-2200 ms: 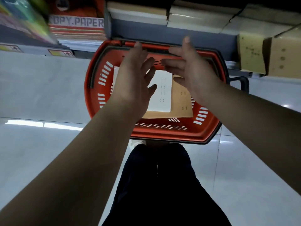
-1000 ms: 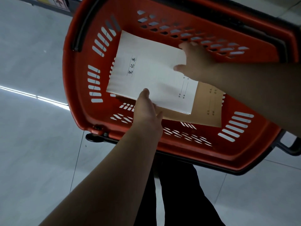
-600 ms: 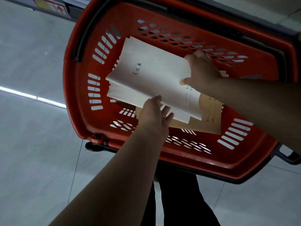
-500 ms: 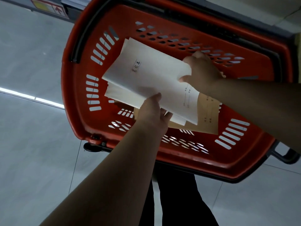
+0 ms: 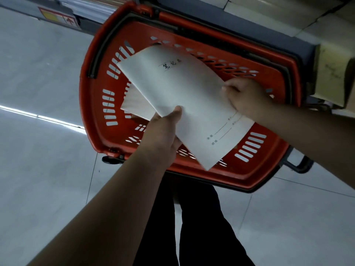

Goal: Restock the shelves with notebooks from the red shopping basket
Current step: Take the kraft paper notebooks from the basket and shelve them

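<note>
**White notebook held over the red basket**

Standing on the pale grey tiled floor [image 5: 44,169], the red plastic shopping basket [image 5: 92,104] with slotted walls and a black rim fills the middle of the view and serves as the landmark here. Beyond its far edge runs the low grey shelf unit [image 5: 240,22], with a yellow and red sticker [image 5: 59,19] on the shelf edge off the basket's far left corner and a tan cardboard box [image 5: 334,73] just past its right end. On the near side of the basket, the person's dark trouser legs [image 5: 201,227] come up to its rim.

Over the basket's middle, a white paper notebook [image 5: 184,96] with a small handwritten title and ruled lines on its cover lies tilted, its long side running from the basket's far left toward its near right. The left hand [image 5: 163,135] pinches the notebook's near long edge, thumb on the cover and the fingers hidden beneath. The right hand [image 5: 245,98] grips the opposite long edge, toward the basket's right wall, fingers curled round it. Under the lifted notebook, toward the basket's left wall, the corner of another pale notebook [image 5: 134,104] shows inside the basket.
</note>
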Demonstrator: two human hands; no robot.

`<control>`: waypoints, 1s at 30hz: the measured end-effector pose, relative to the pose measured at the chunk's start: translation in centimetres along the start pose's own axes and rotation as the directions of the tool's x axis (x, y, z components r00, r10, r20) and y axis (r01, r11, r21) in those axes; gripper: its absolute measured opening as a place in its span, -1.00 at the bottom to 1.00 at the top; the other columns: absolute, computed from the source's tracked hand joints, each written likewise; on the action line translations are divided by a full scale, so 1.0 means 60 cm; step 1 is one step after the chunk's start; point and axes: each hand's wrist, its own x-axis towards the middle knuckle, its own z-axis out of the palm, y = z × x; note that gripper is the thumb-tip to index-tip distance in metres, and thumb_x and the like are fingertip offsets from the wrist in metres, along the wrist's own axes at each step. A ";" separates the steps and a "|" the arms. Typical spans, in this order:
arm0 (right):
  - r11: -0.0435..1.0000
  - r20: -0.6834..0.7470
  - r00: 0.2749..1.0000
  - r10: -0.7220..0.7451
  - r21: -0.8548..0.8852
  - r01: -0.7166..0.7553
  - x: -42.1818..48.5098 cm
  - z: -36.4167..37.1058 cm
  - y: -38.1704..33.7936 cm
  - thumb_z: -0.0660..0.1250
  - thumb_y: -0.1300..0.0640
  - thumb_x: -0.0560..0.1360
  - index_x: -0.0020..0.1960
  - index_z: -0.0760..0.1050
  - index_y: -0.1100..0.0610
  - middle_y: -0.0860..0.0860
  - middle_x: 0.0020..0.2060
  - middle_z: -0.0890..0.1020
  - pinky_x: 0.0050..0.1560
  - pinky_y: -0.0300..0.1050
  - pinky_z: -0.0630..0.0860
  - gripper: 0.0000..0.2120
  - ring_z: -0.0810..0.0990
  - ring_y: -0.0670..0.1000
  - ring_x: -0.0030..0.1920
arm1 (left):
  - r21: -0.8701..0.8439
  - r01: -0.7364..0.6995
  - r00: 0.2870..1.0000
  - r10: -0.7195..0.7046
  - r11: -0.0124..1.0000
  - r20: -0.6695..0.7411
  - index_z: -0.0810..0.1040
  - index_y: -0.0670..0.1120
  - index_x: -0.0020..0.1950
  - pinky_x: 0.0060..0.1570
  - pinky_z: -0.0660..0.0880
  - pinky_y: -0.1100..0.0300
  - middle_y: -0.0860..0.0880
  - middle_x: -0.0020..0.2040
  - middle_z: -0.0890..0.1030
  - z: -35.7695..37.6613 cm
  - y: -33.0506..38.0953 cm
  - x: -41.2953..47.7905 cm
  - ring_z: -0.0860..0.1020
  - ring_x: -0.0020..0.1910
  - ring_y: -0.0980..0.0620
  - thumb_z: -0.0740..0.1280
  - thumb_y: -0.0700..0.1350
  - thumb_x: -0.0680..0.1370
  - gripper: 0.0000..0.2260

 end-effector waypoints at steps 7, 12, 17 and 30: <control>0.998 -0.173 0.984 -0.042 0.040 0.049 -0.110 -0.017 -0.027 0.23 0.17 0.62 0.30 0.52 0.17 0.00 0.10 0.63 0.05 -0.29 0.37 -0.72 0.56 -0.04 0.11 | 0.196 -0.162 0.981 0.179 0.967 -0.071 0.56 0.07 -0.06 0.23 0.47 -0.17 0.04 0.02 0.63 -0.017 0.034 -0.057 0.57 0.08 -0.05 0.38 -0.07 0.57 -0.97; 0.995 -0.253 0.967 -0.013 0.089 0.037 -0.187 -0.030 -0.050 0.23 0.15 0.62 0.11 0.57 0.15 -0.09 -0.13 0.58 -0.17 -0.33 0.34 -0.82 0.51 -0.16 -0.14 | 0.320 -0.247 0.967 0.255 0.915 0.015 0.58 0.03 0.02 0.15 0.54 -0.13 0.00 -0.01 0.67 -0.027 0.070 -0.104 0.63 0.02 -0.05 0.39 -0.09 0.56 -0.94; 0.984 -0.321 0.947 0.025 0.177 0.034 -0.246 -0.062 -0.081 0.20 0.17 0.63 0.06 0.57 0.06 -0.21 -0.25 0.53 -0.29 -0.60 0.29 -0.83 0.49 -0.35 -0.27 | 0.372 -0.374 0.926 0.366 0.850 0.094 0.62 -0.03 0.09 -0.13 0.59 0.14 0.03 -0.08 0.66 -0.017 0.105 -0.151 0.63 -0.08 0.03 0.39 -0.08 0.56 -0.88; 0.888 -0.445 0.878 0.173 0.457 0.057 -0.339 -0.147 -0.169 0.18 0.25 0.62 0.15 0.60 0.02 -0.30 -0.21 0.54 -0.26 -0.59 0.35 -0.73 0.48 -0.45 -0.28 | 0.343 -0.587 0.808 0.561 0.734 0.182 0.57 0.04 0.21 0.07 0.61 -0.03 0.08 0.03 0.69 0.021 0.185 -0.269 0.66 0.00 0.05 0.22 -0.24 0.44 -0.60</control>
